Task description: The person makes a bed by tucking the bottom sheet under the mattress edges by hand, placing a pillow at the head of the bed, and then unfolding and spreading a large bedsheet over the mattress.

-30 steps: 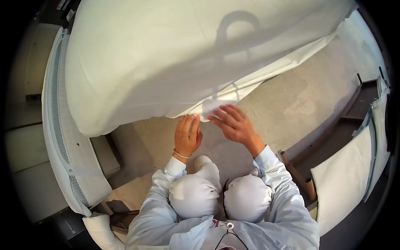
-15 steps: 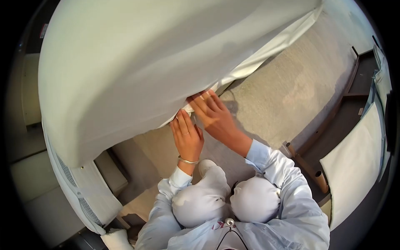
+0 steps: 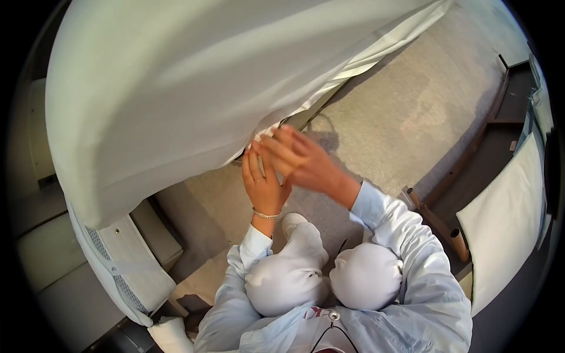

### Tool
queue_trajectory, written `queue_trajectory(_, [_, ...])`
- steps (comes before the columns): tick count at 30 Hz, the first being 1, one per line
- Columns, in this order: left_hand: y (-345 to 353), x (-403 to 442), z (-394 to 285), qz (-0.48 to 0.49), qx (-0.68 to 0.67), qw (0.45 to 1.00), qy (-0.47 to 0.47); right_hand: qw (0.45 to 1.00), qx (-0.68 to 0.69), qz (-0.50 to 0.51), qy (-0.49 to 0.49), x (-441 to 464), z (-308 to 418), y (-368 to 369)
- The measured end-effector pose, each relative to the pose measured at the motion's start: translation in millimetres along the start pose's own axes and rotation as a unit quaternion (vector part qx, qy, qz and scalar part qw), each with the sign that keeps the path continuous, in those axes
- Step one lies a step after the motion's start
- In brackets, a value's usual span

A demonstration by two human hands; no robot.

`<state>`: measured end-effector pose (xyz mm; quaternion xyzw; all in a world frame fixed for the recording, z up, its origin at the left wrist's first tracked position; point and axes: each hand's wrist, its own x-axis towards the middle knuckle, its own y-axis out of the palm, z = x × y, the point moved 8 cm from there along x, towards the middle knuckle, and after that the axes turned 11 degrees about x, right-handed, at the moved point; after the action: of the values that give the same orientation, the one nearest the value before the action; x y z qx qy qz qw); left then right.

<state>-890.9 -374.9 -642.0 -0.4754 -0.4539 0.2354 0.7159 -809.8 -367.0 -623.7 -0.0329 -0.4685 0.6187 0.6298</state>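
A large white sheet (image 3: 194, 88) hangs over a broad raised shape that fills the upper left, with its folded lower edge running diagonally up to the right. My left hand (image 3: 263, 182) is at that edge, fingers stretched upward with the tips against the cloth. A ring and a bracelet show on it. My right hand (image 3: 303, 162) is just to the right, in front of the sheet's edge and partly overlapping the left fingers. Motion blurs it, but its fingers look extended. Whether its fingertips touch the cloth I cannot tell.
Greyish floor (image 3: 400, 112) stretches to the right. A dark brown frame (image 3: 471, 165) with tubular legs carries a white panel (image 3: 506, 217) at far right. At lower left stands a pale padded piece with mesh edging (image 3: 132, 259). My white-covered knees (image 3: 366, 276) are below my hands.
My right hand has drawn back from the sheet's edge towards my left hand. My left hand has shifted slightly upward. The view has moved a little, and more dark underside shows beneath the edge.
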Motion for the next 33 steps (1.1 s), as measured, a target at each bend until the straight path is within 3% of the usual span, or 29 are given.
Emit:
queue_trajectory(3, [-5.1,6.2,3.7,0.030,-0.005,0.999,-0.019,0.998,-0.030,0.044,0.014,-7.9,8.6,15.4])
queue_trajectory(7, [6.5,20.6,1.9,0.073,0.035,0.997,-0.012,0.996,-0.077,-0.002,0.049,6.6,1.9,11.7])
queue_trajectory(9, [7.9,25.6,1.6,0.030,0.036,0.999,0.008,0.995,-0.086,-0.022,0.050,22.8,-2.3,9.5])
queue_trajectory(11, [19.8,28.8,1.1,0.051,0.066,0.996,-0.017,0.993,-0.078,0.069,0.050,36.1,-10.0,31.2])
queue_trajectory(13, [13.3,41.5,-7.4,0.064,0.064,0.995,-0.040,0.997,-0.057,0.037,0.023,42.3,-29.2,21.3])
queue_trajectory(15, [5.9,43.3,-12.4,0.086,0.070,0.991,-0.070,0.983,0.080,0.164,0.012,43.6,-43.2,16.3])
queue_trajectory(16, [4.1,45.4,-15.0,0.094,0.053,0.992,-0.073,0.983,0.080,0.166,0.009,41.1,-49.0,14.4])
queue_trajectory(18, [-2.1,38.4,-16.8,0.100,0.040,0.991,-0.078,0.989,0.083,0.094,-0.079,37.6,-38.1,-4.8])
queue_trajectory(21, [-17.3,20.6,-10.3,0.050,-0.059,0.996,-0.053,0.991,0.070,0.076,-0.083,31.5,-31.8,-20.5])
queue_trajectory(25, [-17.6,7.4,-2.7,0.046,-0.059,0.996,-0.044,0.994,0.030,0.039,-0.095,13.3,-18.8,-21.7])
queue_trajectory(30, [-8.2,6.2,11.1,0.045,-0.009,0.997,-0.067,0.997,0.080,0.007,-0.019,7.2,-9.5,-4.5])
queue_trajectory(33, [-4.2,8.4,10.1,0.018,-0.013,0.999,-0.047,0.999,0.036,-0.003,0.025,8.1,-0.6,1.5])
